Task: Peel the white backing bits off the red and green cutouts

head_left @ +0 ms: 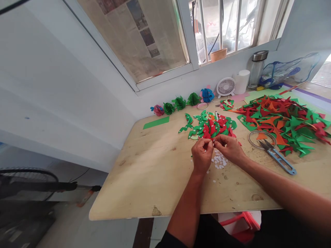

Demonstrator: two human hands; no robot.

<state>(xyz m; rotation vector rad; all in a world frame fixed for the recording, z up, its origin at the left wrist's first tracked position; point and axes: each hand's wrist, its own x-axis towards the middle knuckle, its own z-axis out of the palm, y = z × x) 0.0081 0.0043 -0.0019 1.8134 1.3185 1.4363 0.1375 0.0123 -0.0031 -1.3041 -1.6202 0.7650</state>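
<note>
My left hand (203,154) and my right hand (230,148) meet fingertip to fingertip, both pinched closed. Whatever lies between them is too small to make out; a trace of red shows beside the fingertips. Just beyond is a pile of curved green and red paper cutouts (212,128), many bearing small white squares. Below the fingers, many tiny white paper squares (219,161) lie scattered on the wooden table (144,172).
On the right are thread snips (280,157), a tape roll (262,139) and a heap of red, orange and green paper scraps (274,120). Along the wall stand folded-paper figures (179,102), a small white fan (226,86) and a glass bottle (256,72). A green paper strip (156,122) lies left.
</note>
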